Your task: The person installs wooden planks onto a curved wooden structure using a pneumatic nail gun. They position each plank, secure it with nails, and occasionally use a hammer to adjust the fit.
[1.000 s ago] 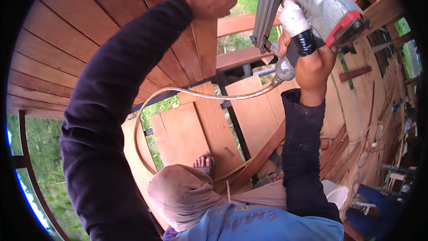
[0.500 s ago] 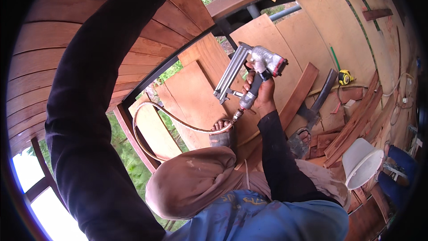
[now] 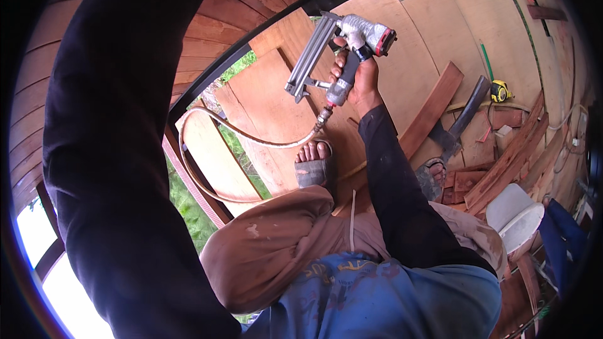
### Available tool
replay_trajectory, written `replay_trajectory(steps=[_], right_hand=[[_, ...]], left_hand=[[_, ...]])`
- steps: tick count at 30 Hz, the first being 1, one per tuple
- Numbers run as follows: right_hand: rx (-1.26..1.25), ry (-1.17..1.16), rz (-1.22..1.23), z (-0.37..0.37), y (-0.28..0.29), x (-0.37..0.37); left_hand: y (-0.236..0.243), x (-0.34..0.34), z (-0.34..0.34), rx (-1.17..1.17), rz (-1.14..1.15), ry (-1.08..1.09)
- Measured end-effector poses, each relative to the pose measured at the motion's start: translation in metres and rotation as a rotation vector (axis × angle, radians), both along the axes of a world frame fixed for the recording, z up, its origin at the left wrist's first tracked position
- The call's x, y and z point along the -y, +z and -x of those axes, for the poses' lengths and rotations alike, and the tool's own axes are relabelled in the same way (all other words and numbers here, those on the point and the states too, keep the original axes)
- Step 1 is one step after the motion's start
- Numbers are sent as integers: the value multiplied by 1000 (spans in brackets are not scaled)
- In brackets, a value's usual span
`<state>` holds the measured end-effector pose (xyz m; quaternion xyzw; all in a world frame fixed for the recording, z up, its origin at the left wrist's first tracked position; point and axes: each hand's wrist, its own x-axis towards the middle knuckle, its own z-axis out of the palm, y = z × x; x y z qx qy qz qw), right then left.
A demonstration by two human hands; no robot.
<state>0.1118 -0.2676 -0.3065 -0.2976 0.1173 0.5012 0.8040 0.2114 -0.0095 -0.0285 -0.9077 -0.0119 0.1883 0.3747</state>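
Head view, looking down: the pneumatic nail gun (image 3: 342, 47) sits above the middle of the scene, gripped around its dark handle by the right hand (image 3: 359, 78), whose fingers are wrapped tight about the grip. The gun's long magazine runs down and to the left from its grey body, and the red-capped rear end points to the right. A pale air hose (image 3: 242, 138) leaves the bottom of the handle, sags left in a wide loop and passes over the gap where grass shows below.

The right forearm, in a dark sleeve (image 3: 402, 194), rises from the lower middle to the tool, so this arm alone carries it. The left arm (image 3: 119, 138), also in a dark sleeve, reaches up along the left side and out of the top edge; its hand is out of view, so its grip cannot be told.

Just below the gun lies a sandalled foot (image 3: 314, 163) on pale plywood sheets (image 3: 402, 50), which spread far and right. To the left, dark reddish wall planks (image 3: 213, 25) curve upward. Right of the arm lie a reddish board (image 3: 433, 110), a hatchet-like tool (image 3: 461, 119) and, farther right, a yellow tape measure (image 3: 499, 91). Wood offcuts (image 3: 515, 157) crowd the right edge, with a white chair (image 3: 515, 213) near them. Open room lies over the plywood beyond the gun.
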Motion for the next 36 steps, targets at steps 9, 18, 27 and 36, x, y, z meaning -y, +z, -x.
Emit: replay_trajectory(steps=[9,18,27,36], right_hand=[[-116,-14,-57,13,-14,-28],[-81,34,-33,20,-8,-35],[-75,9,-66,16,-24,-23],[-94,6,-56,18,-27,-24]], left_hand=[[-32,-52,-25,77,218,-27],[-2,-4,-2,17,97,32],[12,20,8,-3,28,49],[12,16,9,-16,39,-6]])
